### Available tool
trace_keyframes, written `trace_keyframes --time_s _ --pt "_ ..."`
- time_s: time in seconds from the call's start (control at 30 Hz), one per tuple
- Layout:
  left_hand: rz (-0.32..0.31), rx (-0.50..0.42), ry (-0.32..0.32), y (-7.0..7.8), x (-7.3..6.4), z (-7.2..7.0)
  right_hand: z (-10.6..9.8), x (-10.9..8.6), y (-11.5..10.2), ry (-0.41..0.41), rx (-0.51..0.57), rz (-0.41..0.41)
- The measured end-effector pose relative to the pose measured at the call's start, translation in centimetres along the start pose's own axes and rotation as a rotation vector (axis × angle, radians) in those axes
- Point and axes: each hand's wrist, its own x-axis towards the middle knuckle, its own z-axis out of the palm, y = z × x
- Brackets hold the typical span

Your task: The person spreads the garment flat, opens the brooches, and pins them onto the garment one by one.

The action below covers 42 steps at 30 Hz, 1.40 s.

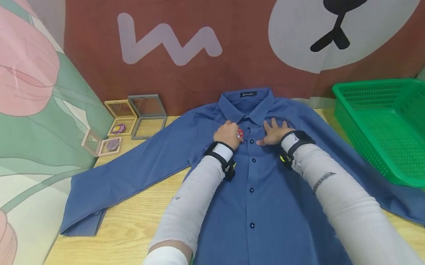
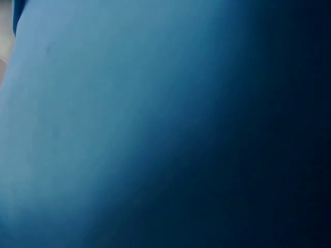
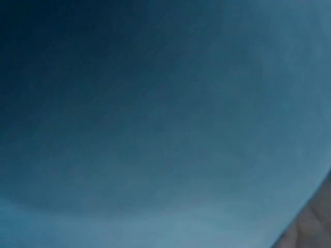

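The shirt (image 1: 277,203) lies front-up, sleeves out, likely to leave its front reachable. The right hand (image 1: 277,134) rests on it, fingers spread, probably to steady it; the left hand (image 1: 227,134) pinches a red badge (image 1: 240,134) beside a button (image 1: 252,141).

Head view: from above, forward and down over blue shirt (image 1: 277,211). Both wrist views: very close, facing same blue shirt.
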Motion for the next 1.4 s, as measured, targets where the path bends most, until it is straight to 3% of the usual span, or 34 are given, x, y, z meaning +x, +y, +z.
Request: trace_keyframes --time_s 0.23,0.43,0.77,1.03,1.2,1.4 --pt "-0.006 -0.001 -0.043 0.0 -0.1 -0.8 0.2 -0.2 0.5 0.050 0.029 -0.044" --pt "0.061 -0.032 -0.066 -0.7 -1.0 -1.7 0.1 -1.8 0.6 0.104 0.024 -0.121" --pt "0.179 -0.110 -0.091 -3.7 -4.0 -5.4 -0.2 -8.2 -0.9 0.196 0.046 -0.314" --pt "0.220 -0.102 -0.154 -7.2 -8.3 -6.9 2.9 -11.4 -1.8 0.103 0.065 -0.319" --pt "0.248 -0.079 -0.143 -8.9 -10.2 -6.7 4.8 -11.6 -1.8 0.063 0.051 -0.283" --pt "0.245 -0.069 -0.180 -9.8 -11.4 -6.4 6.1 -11.2 -1.5 0.093 0.045 -0.254"
